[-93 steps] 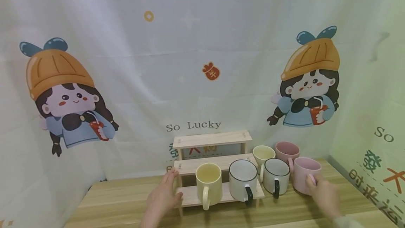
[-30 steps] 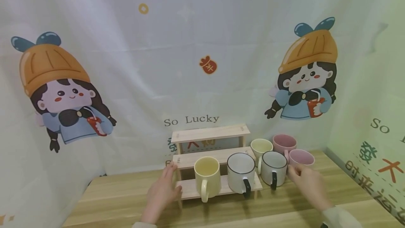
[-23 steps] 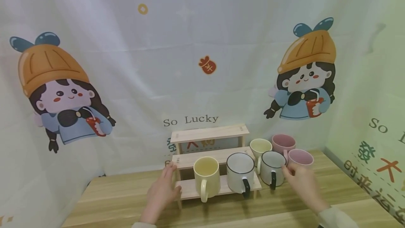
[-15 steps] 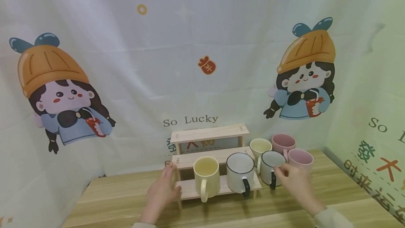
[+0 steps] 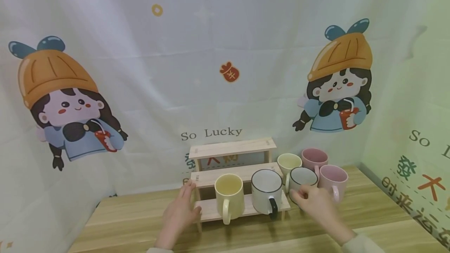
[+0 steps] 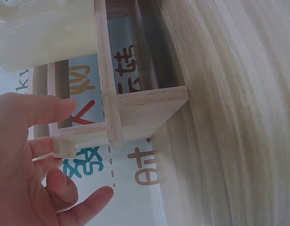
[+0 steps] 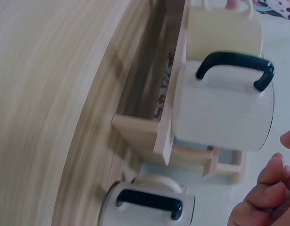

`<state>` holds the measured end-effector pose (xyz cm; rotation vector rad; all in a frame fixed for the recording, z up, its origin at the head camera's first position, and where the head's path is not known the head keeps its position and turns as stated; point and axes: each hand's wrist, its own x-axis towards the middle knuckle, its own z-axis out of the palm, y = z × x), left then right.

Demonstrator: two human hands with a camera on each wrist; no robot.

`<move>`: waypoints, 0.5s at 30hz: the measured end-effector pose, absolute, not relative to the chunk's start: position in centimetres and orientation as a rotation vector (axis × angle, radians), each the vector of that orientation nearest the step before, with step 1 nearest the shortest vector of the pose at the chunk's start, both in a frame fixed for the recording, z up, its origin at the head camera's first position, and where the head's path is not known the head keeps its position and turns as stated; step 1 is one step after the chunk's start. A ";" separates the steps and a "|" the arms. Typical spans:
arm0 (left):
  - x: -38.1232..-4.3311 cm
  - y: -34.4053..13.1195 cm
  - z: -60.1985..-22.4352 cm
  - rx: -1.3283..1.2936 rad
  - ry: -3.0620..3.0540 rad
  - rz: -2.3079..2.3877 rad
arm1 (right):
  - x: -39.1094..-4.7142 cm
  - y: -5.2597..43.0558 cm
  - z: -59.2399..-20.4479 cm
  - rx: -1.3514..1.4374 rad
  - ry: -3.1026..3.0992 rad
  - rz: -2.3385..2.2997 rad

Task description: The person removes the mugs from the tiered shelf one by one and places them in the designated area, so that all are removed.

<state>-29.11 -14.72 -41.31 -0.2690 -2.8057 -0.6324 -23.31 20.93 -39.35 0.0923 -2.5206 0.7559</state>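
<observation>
My left hand (image 5: 178,216) rests its fingers on the left end of a three-tier wooden rack (image 5: 233,149). In the left wrist view, the thumb lies in front of the rack's end (image 6: 149,110), with other fingers behind it. A yellow mug (image 5: 230,202) and a white mug (image 5: 261,196) with black rim and handle stand on the lowest tier. My right hand (image 5: 320,208), fingers loosely curled and holding nothing, hovers before a second white mug (image 5: 304,175) on the table, partly hiding it. The right wrist view shows the fingers apart from both white mugs.
Behind the second white mug stand a pale yellow mug (image 5: 289,162) and a dark pink mug (image 5: 314,156). A light pink mug (image 5: 332,182) is to its right. A printed cloth (image 5: 197,97) hangs behind the wooden table (image 5: 133,221).
The right hand, earlier gripping the light pink mug's handle, has let go and drifted left across the second white mug. That pink mug now stands slightly further back. The left hand stays at the rack.
</observation>
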 end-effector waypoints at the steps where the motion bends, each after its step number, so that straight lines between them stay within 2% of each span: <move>1: -29.1 -14.7 -41.3 -0.272 -2.805 -0.630 | -23.3 20.7 -39.3 0.096 -2.525 0.754; 15: -29.0 -14.6 -41.3 -0.272 -2.816 -0.627 | -23.1 18.0 -40.3 0.227 -2.531 0.718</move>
